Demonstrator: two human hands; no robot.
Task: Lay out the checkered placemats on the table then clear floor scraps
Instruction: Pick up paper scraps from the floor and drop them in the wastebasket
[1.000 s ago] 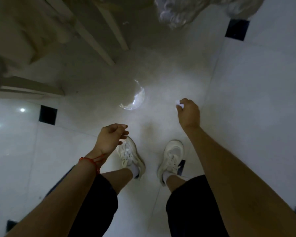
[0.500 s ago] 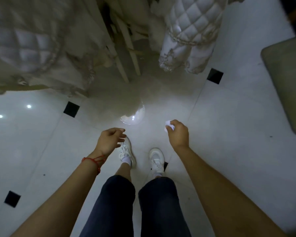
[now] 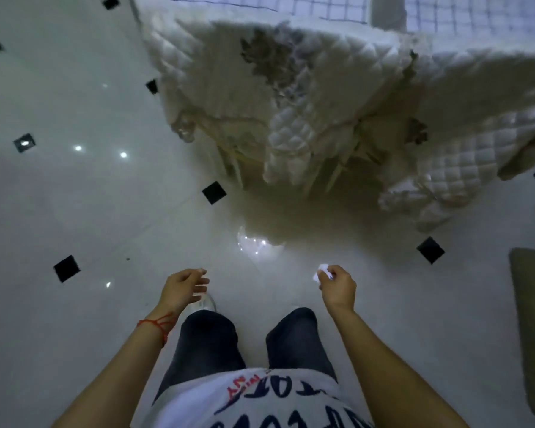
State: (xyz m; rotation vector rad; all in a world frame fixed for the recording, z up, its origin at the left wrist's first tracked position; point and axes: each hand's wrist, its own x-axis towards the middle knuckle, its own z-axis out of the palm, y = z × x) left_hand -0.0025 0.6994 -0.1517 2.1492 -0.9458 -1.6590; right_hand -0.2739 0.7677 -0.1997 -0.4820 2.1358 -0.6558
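My right hand (image 3: 337, 287) pinches a small crumpled white paper scrap (image 3: 321, 271) between thumb and fingertips, held above the glossy white floor (image 3: 90, 304). My left hand (image 3: 183, 288), with a red string at the wrist, hangs loosely curled and holds nothing. At the top edge, checkered placemats (image 3: 322, 6) with blue grid lines lie on the table, over a quilted white tablecloth (image 3: 291, 97) that drapes down to near the floor.
Pale wooden chair legs (image 3: 235, 162) stand under the table. Black diamond inlays (image 3: 213, 193) dot the tiles. A bright lamp reflection (image 3: 254, 242) shines ahead of my feet. A beige cushioned edge (image 3: 531, 319) sits at the right.
I have risen from a crouch to standing; the view lifted and the tabletop with placemats came into sight. My right hand still pinches the scrap; my left hand stays loose.
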